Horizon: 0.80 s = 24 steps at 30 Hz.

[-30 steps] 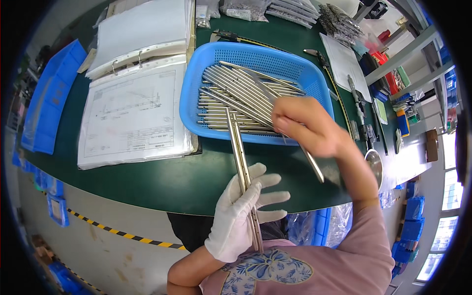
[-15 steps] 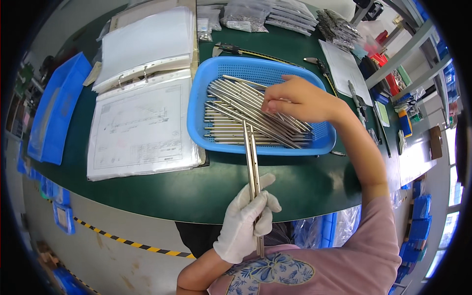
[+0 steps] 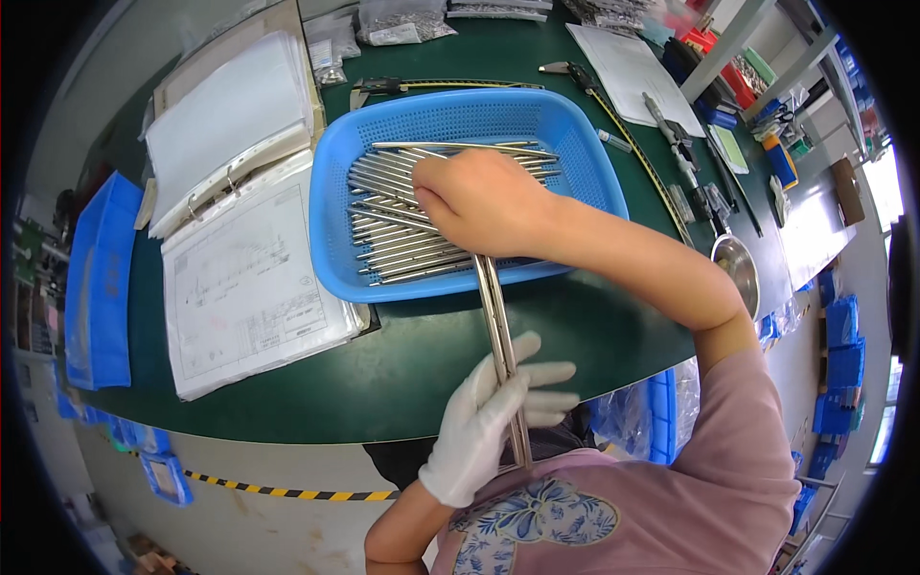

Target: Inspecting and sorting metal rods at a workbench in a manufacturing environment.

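Note:
My left hand (image 3: 476,422), in a white glove, props a few long metal rods (image 3: 501,331) between thumb and palm, its other fingers stretched out to the right. The rods stand tilted in front of the basket, their far ends passing under my right hand. My bare right hand (image 3: 484,203) is curled closed over the blue perforated basket (image 3: 326,206). Its fingertips are mostly hidden, so what they grip cannot be made out. Beneath it, several shiny metal rods (image 3: 393,251) lie in the basket, some crosswise over others.
Left of the basket lies an open ring binder with a drawing sheet (image 3: 244,278), beside a blue bin (image 3: 101,287). Calipers (image 3: 383,88) lie behind the basket. To the right are another caliper (image 3: 613,115), a micrometer-like tool (image 3: 676,144) and a metal bowl (image 3: 738,268). Bagged parts (image 3: 407,21) line the back.
My right hand has moved left over the basket and turned knuckles-up. My left hand's fingers have straightened away from the rods. Rods in the basket lie differently, and the view has shifted.

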Motion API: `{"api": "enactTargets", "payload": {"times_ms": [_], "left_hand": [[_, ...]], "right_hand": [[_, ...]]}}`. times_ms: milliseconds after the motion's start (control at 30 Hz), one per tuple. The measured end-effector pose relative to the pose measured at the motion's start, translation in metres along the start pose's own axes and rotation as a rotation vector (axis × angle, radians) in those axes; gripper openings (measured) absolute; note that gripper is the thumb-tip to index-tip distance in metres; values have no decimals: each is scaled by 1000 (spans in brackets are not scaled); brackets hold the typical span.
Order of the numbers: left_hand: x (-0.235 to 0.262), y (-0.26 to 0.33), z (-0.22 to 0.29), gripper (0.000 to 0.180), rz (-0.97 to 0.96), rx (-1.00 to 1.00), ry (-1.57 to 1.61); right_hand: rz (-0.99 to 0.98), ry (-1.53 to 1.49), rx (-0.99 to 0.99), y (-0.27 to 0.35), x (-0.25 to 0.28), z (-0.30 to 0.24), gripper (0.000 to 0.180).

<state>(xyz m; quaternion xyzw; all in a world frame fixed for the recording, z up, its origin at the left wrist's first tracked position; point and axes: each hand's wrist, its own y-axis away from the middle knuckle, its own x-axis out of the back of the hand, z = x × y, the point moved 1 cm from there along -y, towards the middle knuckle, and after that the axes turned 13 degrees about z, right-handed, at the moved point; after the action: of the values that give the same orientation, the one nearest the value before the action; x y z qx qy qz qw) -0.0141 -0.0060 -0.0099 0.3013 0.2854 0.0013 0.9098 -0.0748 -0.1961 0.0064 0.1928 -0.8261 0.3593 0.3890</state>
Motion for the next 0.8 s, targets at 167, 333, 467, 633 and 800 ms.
{"api": "enactTargets", "payload": {"times_ms": [167, 333, 467, 633, 800], "left_hand": [[7, 16, -3, 50, 83, 35, -78], [4, 15, -5, 49, 82, 67, -22], [-1, 18, -2, 42, 54, 94, 33], [-1, 20, 0, 32, 55, 143, 65], [0, 23, 3, 27, 67, 167, 71]], "right_hand": [[64, -125, -55, -1, -1, -8, 18], [161, -294, -153, 5, -4, -4, 19], [153, -426, -135, 2, 0, 0, 24], [170, -388, -129, 1, 4, 1, 23], [314, -312, 156, 17, 47, -17, 15]]}}
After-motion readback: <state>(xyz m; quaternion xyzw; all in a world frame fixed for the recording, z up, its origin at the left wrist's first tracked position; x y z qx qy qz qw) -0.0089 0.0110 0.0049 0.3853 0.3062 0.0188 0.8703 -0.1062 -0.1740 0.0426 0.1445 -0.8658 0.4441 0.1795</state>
